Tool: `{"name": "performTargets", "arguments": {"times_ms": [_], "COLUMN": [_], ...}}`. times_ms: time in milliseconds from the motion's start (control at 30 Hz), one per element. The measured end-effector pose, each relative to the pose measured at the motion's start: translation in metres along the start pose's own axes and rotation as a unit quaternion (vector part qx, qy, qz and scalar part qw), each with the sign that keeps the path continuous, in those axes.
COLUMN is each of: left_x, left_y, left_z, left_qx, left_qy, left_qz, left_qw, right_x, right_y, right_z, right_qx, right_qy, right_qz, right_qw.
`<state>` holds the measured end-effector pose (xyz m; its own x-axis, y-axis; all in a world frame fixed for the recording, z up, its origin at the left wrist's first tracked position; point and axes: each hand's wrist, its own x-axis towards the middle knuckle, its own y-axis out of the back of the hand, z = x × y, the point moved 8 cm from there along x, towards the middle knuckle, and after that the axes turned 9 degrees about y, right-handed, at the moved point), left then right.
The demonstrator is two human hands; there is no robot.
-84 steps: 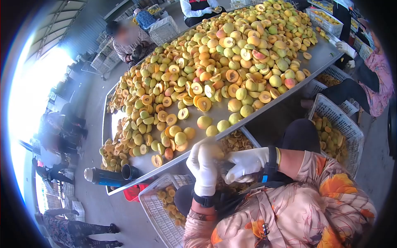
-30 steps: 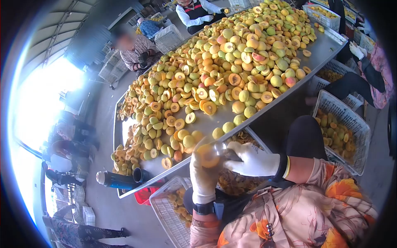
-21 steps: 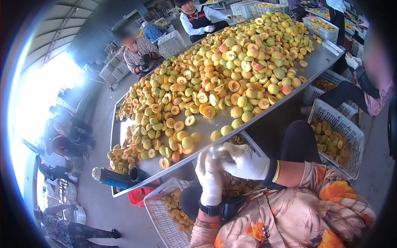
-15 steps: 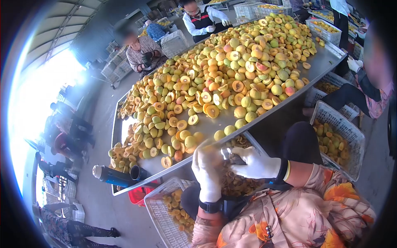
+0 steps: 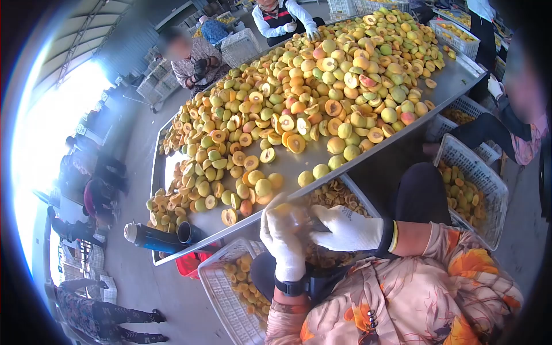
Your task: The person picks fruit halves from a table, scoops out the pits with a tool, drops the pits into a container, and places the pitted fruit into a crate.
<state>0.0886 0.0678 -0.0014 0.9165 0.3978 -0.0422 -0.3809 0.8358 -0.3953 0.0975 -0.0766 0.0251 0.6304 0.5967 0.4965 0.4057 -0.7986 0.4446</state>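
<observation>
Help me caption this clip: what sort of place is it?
Probably a fruit-processing shed: fruit, much of it cut in half, is heaped on a metal table; slatted crates of fruit stand below its edge, and gloved people are gathered around it.

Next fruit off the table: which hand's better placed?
Probably the left hand: it's up by the table rim, just below the yellow fruit. The right hand sits farther from that fruit. Caveat: left appears to hold a blurred fruit piece.
</observation>
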Motion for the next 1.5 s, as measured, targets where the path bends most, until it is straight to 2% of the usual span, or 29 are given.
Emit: {"name": "performTargets", "arguments": {"times_ms": [167, 400, 500, 600, 700, 833, 933, 967, 1100, 1167, 1267, 1367, 1400, 1433, 1500], "left_x": [-0.003, 0.003, -0.002, -0.002, -0.001, 0.000, 0.007, 0.008, 0.017, 0.019, 0.019, 0.014, 0.013, 0.024, 0.025], "left_y": [-0.004, 0.003, -0.001, -0.009, -0.016, -0.020, -0.026, -0.028, -0.038, -0.041, -0.045, -0.045, -0.042, -0.014, 0.036], "left_z": [0.002, 0.003, 0.003, 0.003, 0.003, 0.003, 0.004, 0.004, 0.002, -0.005, -0.012, -0.020, -0.019, -0.025, -0.002], "left_qx": [-0.009, 0.066, 0.098, 0.067, 0.041, 0.071, 0.086, 0.095, 0.099, 0.096, 0.080, -0.013, -0.070, -0.022, 0.108], "left_qy": [0.002, -0.077, -0.096, -0.085, -0.072, -0.063, -0.065, -0.069, -0.021, 0.002, 0.012, 0.042, 0.107, 0.084, 0.027], "left_qz": [-0.013, -0.012, -0.010, -0.004, -0.011, -0.023, -0.056, -0.071, -0.115, -0.145, -0.170, -0.147, -0.110, -0.071, -0.011], "left_qw": [1.000, 0.995, 0.991, 0.994, 0.996, 0.995, 0.993, 0.991, 0.988, 0.985, 0.982, 0.988, 0.986, 0.994, 0.994], "right_x": [0.003, 0.001, 0.002, 0.004, 0.003, -0.004, -0.004, -0.004, -0.008, -0.017, -0.027, -0.029, -0.028, -0.033, -0.047], "right_y": [-0.005, -0.008, -0.001, -0.006, -0.018, -0.027, -0.028, -0.031, -0.033, -0.037, -0.037, -0.032, -0.030, -0.033, -0.041], "right_z": [0.003, 0.011, 0.001, 0.010, 0.014, 0.032, 0.035, 0.039, 0.049, 0.050, 0.029, 0.018, 0.010, 0.017, 0.057], "right_qx": [0.012, -0.081, -0.041, 0.041, 0.055, 0.072, 0.110, 0.150, 0.274, 0.373, 0.584, 0.693, 0.690, 0.680, 0.509], "right_qy": [-0.004, 0.003, 0.017, -0.055, -0.011, -0.063, 0.010, -0.020, -0.142, -0.210, -0.299, -0.279, -0.254, -0.244, -0.244], "right_qz": [-0.007, -0.059, -0.038, -0.065, -0.039, -0.096, -0.050, -0.081, -0.190, -0.227, -0.246, -0.256, -0.275, -0.315, -0.343], "right_qw": [1.000, 0.995, 0.998, 0.995, 0.998, 0.991, 0.993, 0.985, 0.932, 0.875, 0.713, 0.614, 0.620, 0.615, 0.751]}}
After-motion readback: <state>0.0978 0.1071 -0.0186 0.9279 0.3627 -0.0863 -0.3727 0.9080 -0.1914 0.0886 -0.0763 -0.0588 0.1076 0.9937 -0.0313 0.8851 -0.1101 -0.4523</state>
